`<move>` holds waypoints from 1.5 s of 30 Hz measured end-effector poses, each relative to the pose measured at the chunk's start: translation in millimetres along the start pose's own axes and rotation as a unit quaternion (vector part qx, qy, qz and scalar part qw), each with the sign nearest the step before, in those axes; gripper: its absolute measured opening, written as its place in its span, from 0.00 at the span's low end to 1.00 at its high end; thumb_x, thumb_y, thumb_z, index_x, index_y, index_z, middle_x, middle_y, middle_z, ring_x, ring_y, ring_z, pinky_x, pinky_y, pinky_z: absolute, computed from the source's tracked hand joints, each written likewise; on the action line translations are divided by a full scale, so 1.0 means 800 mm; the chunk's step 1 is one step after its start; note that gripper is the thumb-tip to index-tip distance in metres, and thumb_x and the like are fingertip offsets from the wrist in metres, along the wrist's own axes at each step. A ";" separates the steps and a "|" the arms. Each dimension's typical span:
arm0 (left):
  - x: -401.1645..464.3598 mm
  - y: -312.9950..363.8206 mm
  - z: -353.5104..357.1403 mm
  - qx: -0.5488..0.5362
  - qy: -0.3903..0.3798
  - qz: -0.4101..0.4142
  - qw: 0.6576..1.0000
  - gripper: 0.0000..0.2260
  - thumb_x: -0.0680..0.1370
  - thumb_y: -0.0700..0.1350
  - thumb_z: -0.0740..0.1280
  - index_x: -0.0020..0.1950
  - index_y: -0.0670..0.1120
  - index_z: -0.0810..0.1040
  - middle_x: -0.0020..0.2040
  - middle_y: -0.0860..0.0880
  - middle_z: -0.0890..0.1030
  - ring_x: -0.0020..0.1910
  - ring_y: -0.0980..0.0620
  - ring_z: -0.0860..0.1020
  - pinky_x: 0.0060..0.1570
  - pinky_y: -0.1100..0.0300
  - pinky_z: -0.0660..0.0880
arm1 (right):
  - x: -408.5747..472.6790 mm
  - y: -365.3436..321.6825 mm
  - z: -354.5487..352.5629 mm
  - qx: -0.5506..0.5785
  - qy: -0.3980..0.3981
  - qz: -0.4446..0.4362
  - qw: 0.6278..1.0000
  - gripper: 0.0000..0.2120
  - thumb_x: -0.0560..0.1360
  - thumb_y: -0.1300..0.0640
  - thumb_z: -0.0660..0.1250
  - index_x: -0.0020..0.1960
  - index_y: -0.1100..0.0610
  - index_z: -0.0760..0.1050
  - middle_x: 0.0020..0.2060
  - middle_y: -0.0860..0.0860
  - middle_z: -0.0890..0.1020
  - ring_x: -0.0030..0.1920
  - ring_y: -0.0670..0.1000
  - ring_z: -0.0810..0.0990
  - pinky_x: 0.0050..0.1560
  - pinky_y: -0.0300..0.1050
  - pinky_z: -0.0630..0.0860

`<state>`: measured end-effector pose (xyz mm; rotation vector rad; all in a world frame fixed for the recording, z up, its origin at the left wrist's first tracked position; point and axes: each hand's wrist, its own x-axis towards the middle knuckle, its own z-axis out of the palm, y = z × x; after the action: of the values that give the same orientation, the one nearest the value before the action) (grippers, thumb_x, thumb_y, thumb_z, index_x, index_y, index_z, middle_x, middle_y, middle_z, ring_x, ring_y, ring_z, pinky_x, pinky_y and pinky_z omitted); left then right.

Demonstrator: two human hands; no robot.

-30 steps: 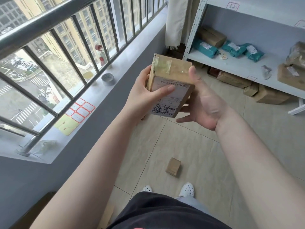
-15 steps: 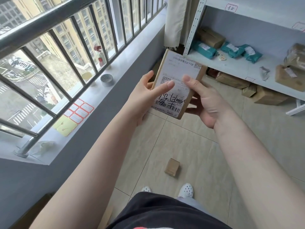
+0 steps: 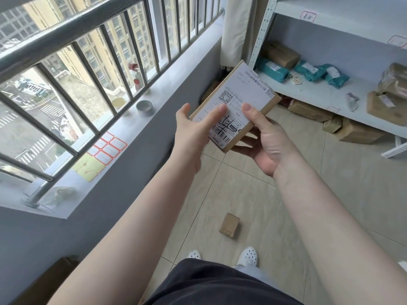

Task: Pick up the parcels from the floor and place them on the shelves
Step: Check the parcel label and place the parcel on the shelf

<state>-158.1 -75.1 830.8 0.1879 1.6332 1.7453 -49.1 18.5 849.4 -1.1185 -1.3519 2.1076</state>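
Head view: both hands hold parcel, label up, long axis toward shelf.

My left hand and right hand were bare, forearms unsleeved. Below them I wore a dark top, pale trousers and white perforated clogs.

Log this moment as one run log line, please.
stage: label check | left hand + right hand: holding brown cardboard parcel, label up | small brown box: on floor | next: likely shelve
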 end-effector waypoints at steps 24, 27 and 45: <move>0.009 0.022 -0.024 0.222 -0.141 0.062 0.963 0.53 0.51 0.53 0.82 0.76 0.53 0.70 0.57 0.47 0.84 0.53 0.52 0.85 0.55 0.55 0.83 | 0.009 -0.003 -0.039 -0.340 -0.077 -0.073 0.934 0.45 0.63 0.51 0.80 0.76 0.49 0.64 0.63 0.52 0.78 0.63 0.48 0.77 0.52 0.38 0.73; 0.011 0.025 -0.026 0.224 -0.148 0.058 0.962 0.53 0.51 0.54 0.82 0.76 0.51 0.71 0.57 0.48 0.85 0.54 0.52 0.85 0.60 0.51 0.81 | 0.005 -0.008 -0.037 -0.329 -0.086 -0.065 0.938 0.42 0.65 0.50 0.79 0.76 0.52 0.66 0.56 0.50 0.79 0.52 0.40 0.78 0.44 0.29 0.73; 0.002 0.029 -0.021 0.068 -0.207 0.063 0.974 0.35 0.72 0.49 0.76 0.78 0.54 0.68 0.59 0.50 0.86 0.57 0.51 0.85 0.50 0.51 0.82 | -0.024 0.001 -0.009 -0.045 0.001 -0.119 0.992 0.15 0.74 0.51 0.70 0.59 0.55 0.80 0.47 0.49 0.87 0.43 0.45 0.86 0.40 0.40 0.81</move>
<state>-178.3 -86.0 848.2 0.6863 1.4529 1.5535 -31.9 9.3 855.3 -0.9398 -1.5127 1.8916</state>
